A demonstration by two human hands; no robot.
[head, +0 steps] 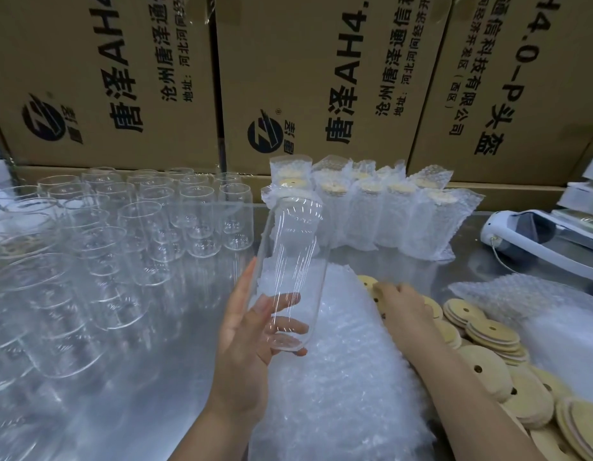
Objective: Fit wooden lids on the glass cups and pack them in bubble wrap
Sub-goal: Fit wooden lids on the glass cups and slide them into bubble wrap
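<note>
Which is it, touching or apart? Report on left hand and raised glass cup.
Touching. Head view: the left hand wraps its fingers round the glass cup near its base.

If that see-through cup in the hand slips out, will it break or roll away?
The glass cup looks thin and clear, so it would probably crack on the metal table. Its smooth round sides likely make it slippery and apt to roll.

I take this for a warehouse packing bench, with printed cartons (pixel 305 78) stacked behind a steel table (pixel 175 327) crowded with rows of identical cups (pixel 148 227), heaped lids (pixel 488 344), bubble wrap (pixel 341 377) and wrapped cups (pixel 388 214).
</note>
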